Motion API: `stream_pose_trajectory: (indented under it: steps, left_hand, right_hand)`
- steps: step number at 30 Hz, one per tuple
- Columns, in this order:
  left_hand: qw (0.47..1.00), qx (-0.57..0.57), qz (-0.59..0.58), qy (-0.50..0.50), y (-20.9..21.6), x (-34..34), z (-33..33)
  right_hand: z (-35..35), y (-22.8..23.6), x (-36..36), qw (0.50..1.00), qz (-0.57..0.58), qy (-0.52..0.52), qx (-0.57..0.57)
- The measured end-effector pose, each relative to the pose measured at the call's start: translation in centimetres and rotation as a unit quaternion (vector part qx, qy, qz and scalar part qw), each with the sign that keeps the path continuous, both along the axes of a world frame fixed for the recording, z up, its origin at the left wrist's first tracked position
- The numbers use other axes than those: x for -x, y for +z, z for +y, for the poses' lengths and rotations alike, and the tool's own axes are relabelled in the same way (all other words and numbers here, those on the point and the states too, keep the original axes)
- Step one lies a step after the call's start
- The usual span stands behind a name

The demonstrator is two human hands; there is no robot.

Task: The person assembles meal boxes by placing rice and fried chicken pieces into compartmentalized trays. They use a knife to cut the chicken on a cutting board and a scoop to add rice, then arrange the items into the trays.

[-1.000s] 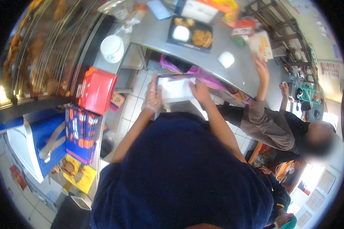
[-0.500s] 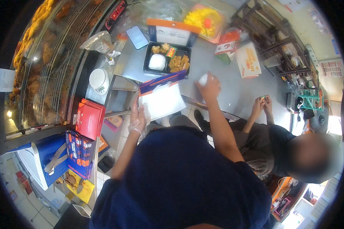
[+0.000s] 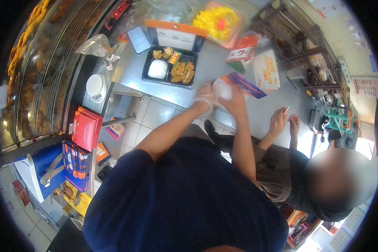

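Observation:
My right hand (image 3: 236, 102) holds a white rounded bundle (image 3: 224, 90) above the near edge of the steel counter. Beside it, my left hand (image 3: 204, 96), in a clear plastic glove, has its fingers curled at the left side of a folded card box (image 3: 247, 85), purple and orange outside and white inside. My hands partly hide the box. Farther left on the counter sits a black compartment tray (image 3: 168, 84) with a white rounded mound (image 3: 158, 69), brown fried pieces (image 3: 182, 72), lighter fried pieces (image 3: 163, 53) and a small sachet (image 3: 174, 57).
Behind the tray stands an orange-edged card lid (image 3: 176, 35), near a phone (image 3: 138, 40). A tub of yellow food (image 3: 218, 25) lies beyond. Printed paper bags (image 3: 265, 71) are at right. A co-worker's hands (image 3: 283, 122) hold something small. A white scale (image 3: 96, 88) stands left.
My left hand has moved right with the card box, bringing it to my right hand and the white bundle. The co-worker's hands have moved apart. The view has shifted slightly.

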State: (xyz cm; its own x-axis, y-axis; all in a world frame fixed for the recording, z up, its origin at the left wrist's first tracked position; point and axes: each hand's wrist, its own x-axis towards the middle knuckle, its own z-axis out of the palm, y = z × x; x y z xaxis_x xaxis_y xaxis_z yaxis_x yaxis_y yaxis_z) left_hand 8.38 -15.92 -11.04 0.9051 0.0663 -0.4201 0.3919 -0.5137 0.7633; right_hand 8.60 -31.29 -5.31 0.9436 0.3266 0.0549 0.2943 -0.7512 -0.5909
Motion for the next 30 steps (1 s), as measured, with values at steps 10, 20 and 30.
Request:
stream_pose_trajectory:
  steps: [10,20,30]
  left_hand:
    - [0.986,0.129,-0.102,-0.044,-2.0,9.8,6.5]
    - [0.756,0.247,-0.164,0.583,-1.1,51.4,27.8]
    - [0.504,-0.015,-0.276,0.818,-0.9,78.8,41.9]
  right_hand:
    - [-0.7,-8.7,3.1,0.949,-0.233,-0.190,0.098]
    - [29.5,-3.2,24.4,0.895,-0.104,0.343,-0.265]
    - [62.2,-5.8,60.5,0.621,-0.052,0.782,-0.007]
